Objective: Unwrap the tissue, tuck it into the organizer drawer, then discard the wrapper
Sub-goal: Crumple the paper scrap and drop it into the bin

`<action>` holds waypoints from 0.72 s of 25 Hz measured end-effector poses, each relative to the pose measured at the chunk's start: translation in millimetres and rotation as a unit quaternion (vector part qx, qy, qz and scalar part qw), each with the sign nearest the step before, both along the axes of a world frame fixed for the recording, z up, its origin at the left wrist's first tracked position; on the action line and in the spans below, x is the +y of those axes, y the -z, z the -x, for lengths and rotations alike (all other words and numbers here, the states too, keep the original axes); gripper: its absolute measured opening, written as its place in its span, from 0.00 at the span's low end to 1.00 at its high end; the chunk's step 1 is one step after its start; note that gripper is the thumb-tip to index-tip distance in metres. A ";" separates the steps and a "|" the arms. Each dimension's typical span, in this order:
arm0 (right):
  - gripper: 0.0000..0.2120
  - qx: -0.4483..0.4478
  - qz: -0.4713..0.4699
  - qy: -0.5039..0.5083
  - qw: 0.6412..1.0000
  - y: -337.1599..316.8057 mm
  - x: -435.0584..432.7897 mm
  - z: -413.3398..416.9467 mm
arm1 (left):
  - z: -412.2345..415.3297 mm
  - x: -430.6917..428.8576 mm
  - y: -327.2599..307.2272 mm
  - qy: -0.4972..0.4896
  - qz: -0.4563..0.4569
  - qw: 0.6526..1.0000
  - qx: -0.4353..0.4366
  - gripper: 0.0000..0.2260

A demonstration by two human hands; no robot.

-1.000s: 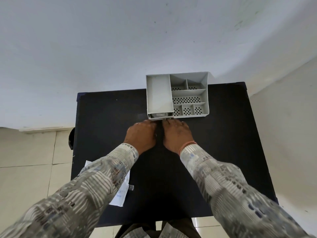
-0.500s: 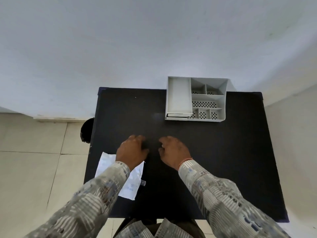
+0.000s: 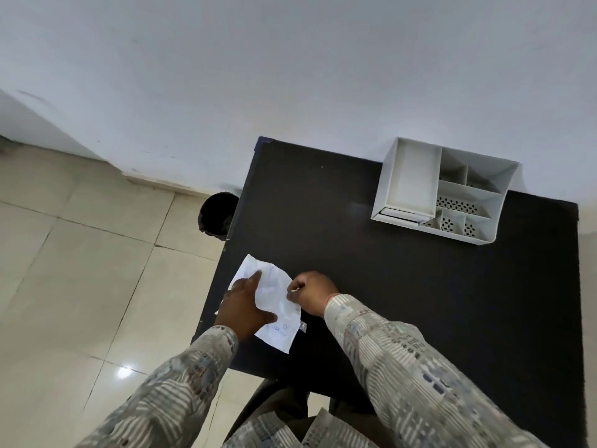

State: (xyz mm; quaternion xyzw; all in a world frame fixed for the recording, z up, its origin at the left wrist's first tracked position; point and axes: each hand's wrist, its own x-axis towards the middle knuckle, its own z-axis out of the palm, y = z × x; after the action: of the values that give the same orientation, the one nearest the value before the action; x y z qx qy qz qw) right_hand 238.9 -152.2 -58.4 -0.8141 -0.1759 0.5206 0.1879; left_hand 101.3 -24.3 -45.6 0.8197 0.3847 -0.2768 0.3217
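Observation:
A white wrapper (image 3: pixel 274 302) with small blue print lies crumpled at the near left corner of the black table (image 3: pixel 403 286). My left hand (image 3: pixel 242 307) lies flat on its left side, fingers spread over the paper. My right hand (image 3: pixel 311 292) pinches the wrapper's right edge between thumb and fingers. The white organizer (image 3: pixel 445 195) stands at the far right of the table against the wall, its drawer (image 3: pixel 400 215) at the lower left pushed nearly in. No tissue shows.
A black round bin (image 3: pixel 216 215) stands on the tiled floor just off the table's left edge. A white wall runs behind the table. My patterned sleeves fill the lower part of the view.
Both hands have drawn back from the organizer's drawer to the near left corner and settled on the wrapper. My view has swung left, so the organizer now sits far right.

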 end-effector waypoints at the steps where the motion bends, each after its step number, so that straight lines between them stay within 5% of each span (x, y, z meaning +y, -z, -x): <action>1: 0.08 0.021 -0.015 0.024 0.999 -5.2 -2.3 3.0 | 1.6 -0.4 -3.1 -0.022 0.020 0.999 -0.017 0.50; 5: 0.05 0.115 -0.089 0.153 0.977 -50.0 -17.2 6.1 | 10.7 -4.2 -24.3 -0.101 0.126 0.984 -0.070 0.52; 8: 0.05 0.310 -0.183 0.274 0.892 -95.9 -33.0 6.9 | 18.1 -17.9 -60.5 -0.249 0.347 0.888 -0.171 0.36; 10: 0.05 0.379 -0.221 0.311 0.843 -126.3 -43.6 7.3 | 23.0 -34.4 -87.2 -0.272 0.415 0.838 -0.227 0.32; 14: 0.07 0.367 -0.289 0.295 0.834 -178.7 -62.4 14.1 | 25.7 -60.2 -134.0 -0.335 0.392 0.802 -0.302 0.22; 16: 0.10 0.322 -0.327 0.280 0.843 -198.5 -74.9 18.2 | 32.0 -67.0 -153.8 -0.359 0.331 0.811 -0.323 0.17; 18: 0.10 0.241 -0.356 0.277 0.859 -208.6 -87.6 22.8 | 43.0 -69.3 -167.8 -0.406 0.314 0.782 -0.353 0.15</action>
State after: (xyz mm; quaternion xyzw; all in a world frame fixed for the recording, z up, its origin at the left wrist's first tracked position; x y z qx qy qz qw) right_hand 216.1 -239.8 150.2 -0.5561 -0.0660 0.5286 0.6379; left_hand 58.3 -93.6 122.2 0.4813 0.4335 0.0823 0.7574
